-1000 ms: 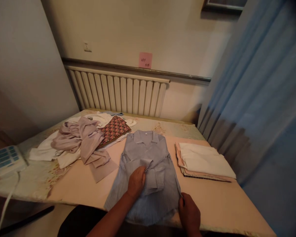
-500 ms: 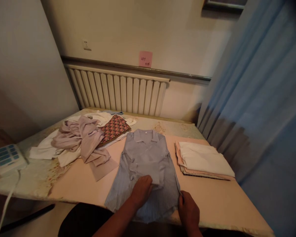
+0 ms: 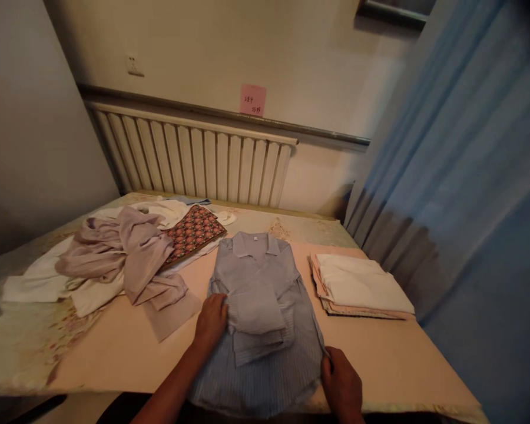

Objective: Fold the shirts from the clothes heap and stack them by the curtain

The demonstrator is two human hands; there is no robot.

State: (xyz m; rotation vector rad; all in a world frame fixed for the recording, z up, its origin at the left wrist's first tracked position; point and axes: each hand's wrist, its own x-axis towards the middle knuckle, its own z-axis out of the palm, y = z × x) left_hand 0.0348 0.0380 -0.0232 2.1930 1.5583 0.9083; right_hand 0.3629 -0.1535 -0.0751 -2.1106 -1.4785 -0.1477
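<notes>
A grey-blue collared shirt [image 3: 265, 380] lies before me with its collar at the far end. Its sleeves are folded across the front, and the cuffs [image 3: 257, 312] overlap in the middle. My left hand [image 3: 212, 321] is at the left edge of the folded sleeves, fingers curled closed on the shirt's fabric; the fingertips are partly hidden. Near the lower right corner, my right hand [image 3: 342, 380] pinches the shirt's side edge by the hem. The hem reaches the near edge of the table.
Left of the shirt lies a loose heap of mauve clothing [image 3: 145, 253] and white clothing, with a red patterned cloth [image 3: 195, 231] beside it. A folded stack with a white garment [image 3: 364, 282] on top sits at right. Behind are a radiator [image 3: 194, 153] and a blue curtain [image 3: 441, 147].
My left hand has moved left from the middle of the shirt to the sleeves' left edge. The sleeve ends now lie flatter across the front. My right hand stays at the lower right edge.
</notes>
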